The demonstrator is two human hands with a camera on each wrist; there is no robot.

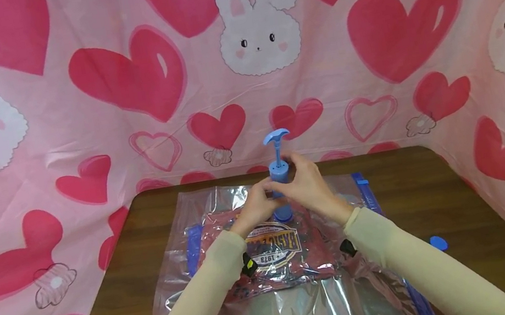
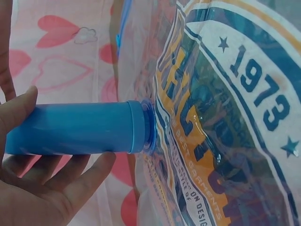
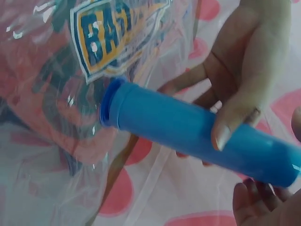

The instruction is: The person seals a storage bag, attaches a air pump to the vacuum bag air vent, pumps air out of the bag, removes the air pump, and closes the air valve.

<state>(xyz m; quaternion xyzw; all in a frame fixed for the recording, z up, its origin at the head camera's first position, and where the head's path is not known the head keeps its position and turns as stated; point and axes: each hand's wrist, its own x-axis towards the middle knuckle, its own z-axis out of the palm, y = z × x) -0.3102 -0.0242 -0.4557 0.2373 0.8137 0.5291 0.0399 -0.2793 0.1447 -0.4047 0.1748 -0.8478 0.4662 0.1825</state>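
Note:
A blue hand pump (image 1: 277, 173) stands upright on the round blue valve (image 1: 284, 214) of a clear vacuum storage bag (image 1: 303, 310). Its T-shaped handle (image 1: 276, 135) is raised on the rod. My left hand (image 1: 257, 208) grips the barrel, thumb on one side and fingers beneath in the left wrist view. My right hand (image 1: 308, 184) holds the barrel higher up, its fingertips (image 3: 258, 190) touching it near the top. Inside the bag lies a folded red garment (image 1: 315, 250) with a "BASIC" and "1973" badge. Both forearms hide parts of the bag.
A blue zip strip (image 1: 419, 299) runs along the bag's right edge. Another blue strip (image 1: 194, 249) shows at the left. A small blue disc (image 1: 438, 243) lies on the brown wooden table (image 1: 476, 265) at the right. Behind hangs a pink curtain (image 1: 201, 91) with hearts and rabbits.

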